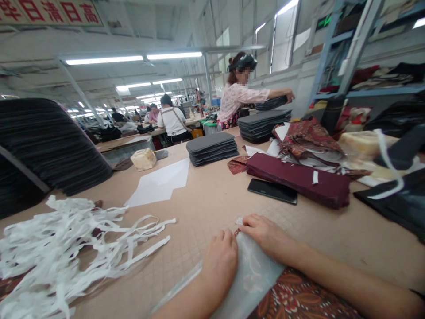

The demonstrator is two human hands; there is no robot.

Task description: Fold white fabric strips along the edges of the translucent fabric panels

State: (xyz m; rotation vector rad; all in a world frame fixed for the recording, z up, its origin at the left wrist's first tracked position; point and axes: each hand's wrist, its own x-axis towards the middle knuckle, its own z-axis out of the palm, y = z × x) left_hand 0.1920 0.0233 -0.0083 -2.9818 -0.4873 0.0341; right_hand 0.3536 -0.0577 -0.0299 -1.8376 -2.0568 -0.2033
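My left hand (221, 268) lies on a pale, shiny sheet (254, 285), its fingers bent and pressed together. What its fingertips grip is hidden behind the knuckles. From the right, my right hand (265, 235) pinches the sheet's far end, close to the left fingertips. A small bit of dark red patterned fabric (237, 232) shows between the two hands. Below my right forearm spreads brown and red patterned cloth (295, 297). Beyond the right hand, a black phone (272, 191) lies against a folded maroon cloth stack (297, 179).
White strips (66, 248) lie heaped at left, before a tall stack of dark panels (49, 141). White paper (159, 184), a yellowish block (144, 159) and a grey panel stack (212, 148) stand farther back. A co-worker (242, 93) handles dark panels across the table.
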